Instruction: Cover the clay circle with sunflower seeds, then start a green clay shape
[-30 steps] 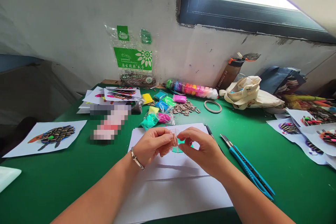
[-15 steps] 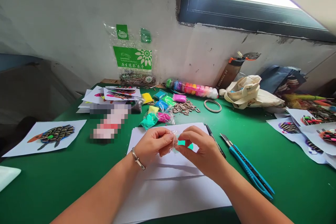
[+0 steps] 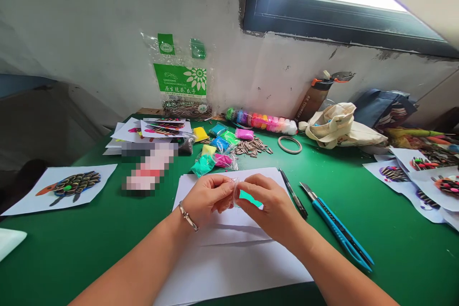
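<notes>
While the left hand (image 3: 207, 196) and right hand (image 3: 269, 203) sit close together, they're both pinching a small clear plastic packet (image 3: 235, 192) between the fingertips, right over a bright green paper shape (image 3: 250, 198) on a stack of white paper (image 3: 229, 267). There's a silver bangle (image 3: 188, 216) on the left wrist. Just right of the paper, on the green worktop (image 3: 394, 258), lie a slim black pen (image 3: 293, 199) and a blue utility knife (image 3: 339, 229). Farther up are small bright bags of modelling clay (image 3: 220, 143) and a loose pile of striped sunflower seeds (image 3: 252, 147).
</notes>
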Demonstrator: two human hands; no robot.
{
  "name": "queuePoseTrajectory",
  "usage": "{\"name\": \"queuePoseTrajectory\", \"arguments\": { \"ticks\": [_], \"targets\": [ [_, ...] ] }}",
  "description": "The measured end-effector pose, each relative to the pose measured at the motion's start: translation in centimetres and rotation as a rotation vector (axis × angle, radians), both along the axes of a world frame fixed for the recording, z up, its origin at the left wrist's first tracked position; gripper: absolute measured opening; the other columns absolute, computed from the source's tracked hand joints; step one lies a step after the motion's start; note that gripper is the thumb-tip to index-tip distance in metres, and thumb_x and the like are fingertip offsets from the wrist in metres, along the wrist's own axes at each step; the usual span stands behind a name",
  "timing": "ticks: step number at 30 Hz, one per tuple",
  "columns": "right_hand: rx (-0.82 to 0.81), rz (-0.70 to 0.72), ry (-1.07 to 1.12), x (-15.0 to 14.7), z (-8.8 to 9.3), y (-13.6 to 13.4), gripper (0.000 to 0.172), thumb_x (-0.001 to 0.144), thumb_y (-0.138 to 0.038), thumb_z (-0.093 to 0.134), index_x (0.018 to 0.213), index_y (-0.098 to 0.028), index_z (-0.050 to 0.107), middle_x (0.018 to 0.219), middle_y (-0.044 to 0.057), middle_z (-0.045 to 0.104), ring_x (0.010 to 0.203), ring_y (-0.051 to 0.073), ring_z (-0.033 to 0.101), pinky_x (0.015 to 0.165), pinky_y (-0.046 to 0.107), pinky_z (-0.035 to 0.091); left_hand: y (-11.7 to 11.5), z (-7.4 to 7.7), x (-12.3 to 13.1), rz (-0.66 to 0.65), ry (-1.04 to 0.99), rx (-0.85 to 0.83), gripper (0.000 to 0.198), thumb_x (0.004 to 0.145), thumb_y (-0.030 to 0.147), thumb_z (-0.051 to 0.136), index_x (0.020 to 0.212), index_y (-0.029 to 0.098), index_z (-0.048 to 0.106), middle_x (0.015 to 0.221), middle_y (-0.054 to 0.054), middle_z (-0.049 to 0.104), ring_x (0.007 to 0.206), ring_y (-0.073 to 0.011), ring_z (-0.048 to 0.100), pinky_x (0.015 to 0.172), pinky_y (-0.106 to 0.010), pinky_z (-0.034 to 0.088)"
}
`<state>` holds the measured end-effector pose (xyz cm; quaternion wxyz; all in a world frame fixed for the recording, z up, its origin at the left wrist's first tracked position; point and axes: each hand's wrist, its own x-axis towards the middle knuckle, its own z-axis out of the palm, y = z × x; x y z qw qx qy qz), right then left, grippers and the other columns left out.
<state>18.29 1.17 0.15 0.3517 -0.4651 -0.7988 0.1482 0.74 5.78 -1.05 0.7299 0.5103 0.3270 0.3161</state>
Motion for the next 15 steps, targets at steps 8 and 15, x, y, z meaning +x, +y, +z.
{"name": "queuePoseTrajectory", "arguments": {
  "ticks": [8, 15],
  "targets": [
    [0.050, -0.046, -0.016, 0.16, -0.70, 0.23, 0.013, 0.086, -0.017, 0.055, 0.089, -0.022, 0.067, 0.085, 0.005, 0.063, 0.075, 0.016, 0.056, 0.069, 0.030, 0.045, -0.26, 0.20, 0.34, -0.011, -0.009, -0.048, 0.033, 0.077, 0.044, 0.069, 0.067, 0.013, 0.062, 0.048, 0.002, 0.049, 0.045, -0.0074, 0.039, 0.050, -0.023, 0.034],
    [0.022, 0.008, 0.027, 0.43, -0.24, 0.28, 0.015, 0.087, -0.020, 0.056, 0.096, -0.024, 0.068, 0.089, 0.005, 0.064, 0.079, 0.017, 0.058, 0.071, 0.030, 0.047, -0.22, 0.18, 0.23, -0.020, -0.045, -0.064, 0.030, 0.075, 0.040, 0.071, 0.065, 0.014, 0.060, 0.044, 0.004, 0.048, 0.044, -0.0075, 0.038, 0.055, -0.025, 0.038]
  ]
}}
